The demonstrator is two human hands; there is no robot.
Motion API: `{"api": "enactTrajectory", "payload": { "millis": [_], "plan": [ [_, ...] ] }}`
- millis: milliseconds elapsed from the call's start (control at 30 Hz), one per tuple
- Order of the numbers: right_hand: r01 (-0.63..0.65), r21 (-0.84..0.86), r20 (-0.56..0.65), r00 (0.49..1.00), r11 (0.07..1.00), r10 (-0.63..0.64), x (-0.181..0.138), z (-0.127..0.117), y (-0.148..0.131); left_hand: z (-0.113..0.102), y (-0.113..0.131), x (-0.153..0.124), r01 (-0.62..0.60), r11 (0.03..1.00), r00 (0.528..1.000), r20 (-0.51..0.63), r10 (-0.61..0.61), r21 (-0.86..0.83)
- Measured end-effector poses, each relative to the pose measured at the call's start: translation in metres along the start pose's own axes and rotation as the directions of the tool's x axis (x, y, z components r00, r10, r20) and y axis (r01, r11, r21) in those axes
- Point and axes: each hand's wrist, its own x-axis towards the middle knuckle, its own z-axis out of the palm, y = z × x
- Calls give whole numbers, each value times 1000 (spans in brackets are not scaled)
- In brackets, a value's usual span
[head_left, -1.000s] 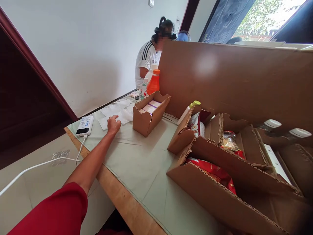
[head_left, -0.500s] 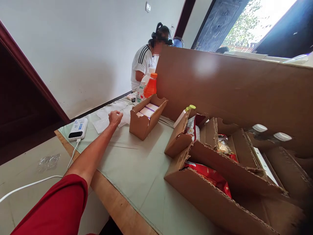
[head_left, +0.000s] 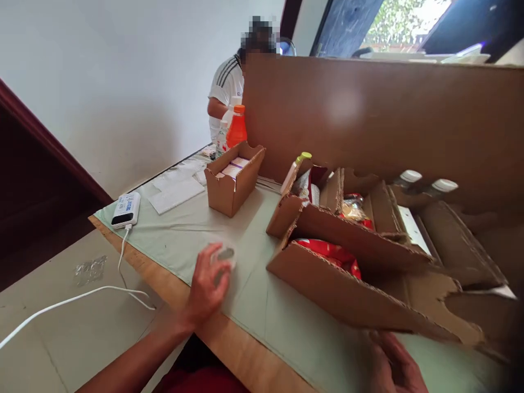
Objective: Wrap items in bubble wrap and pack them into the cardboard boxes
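Observation:
My left hand (head_left: 208,281) is over the near part of the table, its thumb and fingers closed around a roll of clear tape (head_left: 226,254), blurred by motion. At the bottom right, my right hand (head_left: 395,363) is next to the lower edge of the front cardboard box (head_left: 339,289). Its fingers are dark and smeared, so their grip does not show. A red packet (head_left: 327,252) lies inside that box. Farther back stands a smaller cardboard box (head_left: 221,191) holding white packs with purple edges (head_left: 234,168).
A white power bank (head_left: 126,210) with a cable lies at the table's left edge. An orange bottle (head_left: 236,128) stands behind the small box. White sheets (head_left: 176,195) lie flat beside it. A tall cardboard panel (head_left: 347,114) rises behind; a co-worker (head_left: 225,82) sits beyond.
My left hand has come back from the far sheets toward me, now with the tape roll in it. My right hand has entered at the bottom right. The view has shifted.

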Motion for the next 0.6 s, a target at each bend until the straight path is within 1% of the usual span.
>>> {"api": "enactTrajectory", "payload": {
  "millis": [33, 67, 100, 133, 167, 200, 233, 267, 333, 367, 400, 467, 533, 567, 600],
  "plan": [
    [36, 42, -68, 997, 998, -33, -8, -2, -6, 1, 11, -18, -71, 997, 993, 90, 73, -30],
    [64, 67, -114, 992, 996, -56, -16, -3, -12, 2, 21, -33, -121, 991, 976, 175, 129, -57],
    [85, 78, -129, 989, 993, -74, -24, -5, -16, 2, 30, -45, -156, 984, 951, 258, 172, -82],
    [101, 77, -109, 990, 992, -92, -32, -6, -20, 1, 38, -54, -176, 979, 921, 333, 200, -102],
    [116, 67, -56, 992, 991, -113, -39, -6, -23, 0, 45, -59, -188, 975, 890, 400, 220, -119],
    [139, 59, 35, 989, 988, -142, -45, -6, -25, 0, 51, -62, -195, 971, 858, 457, 237, -136],
    [175, 58, 150, 972, 983, -182, -51, -4, -28, -1, 56, -63, -199, 968, 830, 498, 250, -154],
    [222, 65, 269, 935, 973, -231, -55, -1, -30, -2, 60, -62, -202, 965, 813, 520, 261, -169],
    [315, 93, 454, 831, 945, -322, -61, 9, -34, -4, 62, -58, -204, 961, 802, 531, 273, -185],
    [350, 104, 513, 783, 931, -352, -63, 15, -36, -5, 61, -56, -203, 962, 807, 526, 270, -182],
    [377, 106, 554, 746, 920, -369, -64, 22, -39, -5, 58, -53, -200, 965, 815, 518, 259, -167],
    [403, 89, 617, 696, 911, -368, -65, 37, -45, -7, 51, -50, -193, 974, 831, 508, 225, -116],
    [407, 78, 663, 661, 910, -352, -66, 52, -52, -9, 45, -49, -187, 980, 831, 520, 196, -70],
    [400, 76, 674, 654, 914, -342, -67, 59, -56, -11, 42, -49, -185, 981, 826, 531, 188, -58],
    [382, 80, 675, 659, 921, -332, -67, 66, -59, -12, 39, -50, -185, 981, 820, 543, 184, -54]
  ]
}}
